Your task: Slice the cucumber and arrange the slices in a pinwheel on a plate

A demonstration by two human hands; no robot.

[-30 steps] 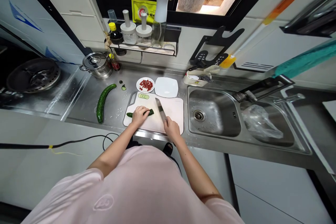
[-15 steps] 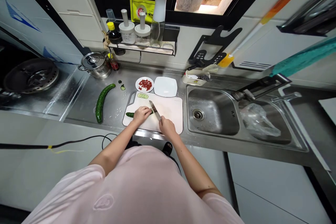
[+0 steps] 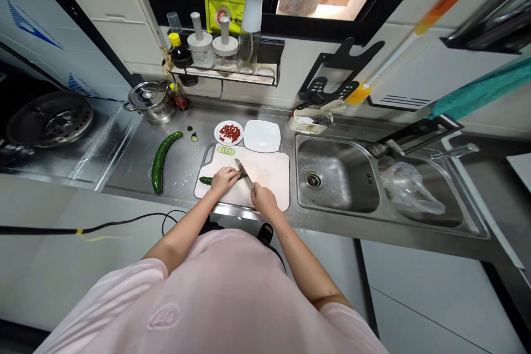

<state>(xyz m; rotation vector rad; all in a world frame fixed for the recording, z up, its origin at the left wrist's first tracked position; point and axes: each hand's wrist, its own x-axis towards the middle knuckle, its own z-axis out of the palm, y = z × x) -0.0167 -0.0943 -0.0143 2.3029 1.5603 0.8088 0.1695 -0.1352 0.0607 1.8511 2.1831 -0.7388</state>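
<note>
My left hand (image 3: 224,181) is closed over a cut cucumber (image 3: 205,180) lying across the white cutting board (image 3: 271,182); the middle of the cucumber is hidden under the fingers. A kitchen knife (image 3: 244,172) is gripped by its handle in my right hand (image 3: 264,199). Its blade stands against the cucumber's right end, close to my left fingertips. Several cucumber slices (image 3: 226,150) lie in an overlapping row at the board's far left. Behind the board are a white plate (image 3: 262,136) and a small dish (image 3: 219,127) with chopped red pieces.
A whole cucumber (image 3: 161,163) and cut-off ends (image 3: 194,137) lie left of the board. Further left stand a lidded steel pot (image 3: 154,104) and a black wok (image 3: 45,116). To the right is the sink (image 3: 338,177), with a plastic bag (image 3: 410,188) in its second basin.
Almost nothing differs. Both hands, the knife and the cucumber hold nearly the same places; the whole view has shifted very slightly.
</note>
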